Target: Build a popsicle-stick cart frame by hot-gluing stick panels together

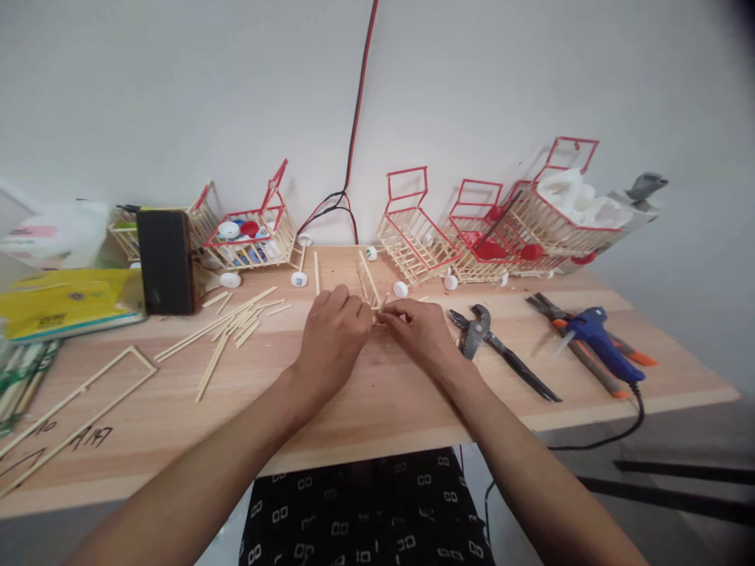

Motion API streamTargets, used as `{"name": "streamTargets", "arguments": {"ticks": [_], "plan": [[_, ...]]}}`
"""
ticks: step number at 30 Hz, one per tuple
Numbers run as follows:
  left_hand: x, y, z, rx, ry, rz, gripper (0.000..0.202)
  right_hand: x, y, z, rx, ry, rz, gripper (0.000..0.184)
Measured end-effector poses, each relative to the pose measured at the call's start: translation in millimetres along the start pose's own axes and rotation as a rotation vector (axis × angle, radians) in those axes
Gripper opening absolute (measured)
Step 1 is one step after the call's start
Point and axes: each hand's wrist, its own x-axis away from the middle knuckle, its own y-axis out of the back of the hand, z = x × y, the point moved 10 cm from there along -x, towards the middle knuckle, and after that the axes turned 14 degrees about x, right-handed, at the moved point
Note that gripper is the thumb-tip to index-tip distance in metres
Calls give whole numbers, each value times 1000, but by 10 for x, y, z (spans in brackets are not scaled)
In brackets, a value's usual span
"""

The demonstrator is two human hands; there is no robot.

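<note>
While the left hand [339,334] curls at the near end of a slim stick frame [371,281], its exact grip hidden, the right hand [423,330] pinches at that end between thumb and forefinger, left of the black pliers [480,334]. The frame looks light, stiff and easily snapped, so best held by its joints; a red-trimmed cart [416,244] stands beyond the pliers.

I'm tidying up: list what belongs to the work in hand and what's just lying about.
Likely part of the work:
small stick frame, at left hand and right hand
loose sticks
blue glue gun
black-handled pliers
orange-handled pliers
wheeled stick carts

Probably just lying about:
dark phone
yellow packet
white plastic bag
</note>
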Motion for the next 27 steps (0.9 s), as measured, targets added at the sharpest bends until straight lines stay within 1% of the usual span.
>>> {"name": "streamTargets", "arguments": {"ticks": [3,5,8,10,13,16,22,27], "plan": [[-2,5,6,1,6,8,17,14,-9,-22,-31,-25,56,11],[-6,20,0,-3,1,1,19,24,21,-45,-45,-45,68,9],[-12,34,-11,-17,-9,-5,22,27,166,-111,-73,-95,-24,11],[-14,31,-11,-19,-7,1,20,22,249,-126,-103,-99,-95,14],[-13,19,-1,-12,5,17,17,-7,262,-32,-120,-10,-113,14],[-12,19,-1,-15,6,12,17,-30,251,72,-104,65,-109,8],[-9,21,-13,-18,-12,4,18,-61,276,142,-57,96,-90,11],[-7,23,-6,-5,-11,5,18,-87,334,201,-25,180,-113,9]]}}
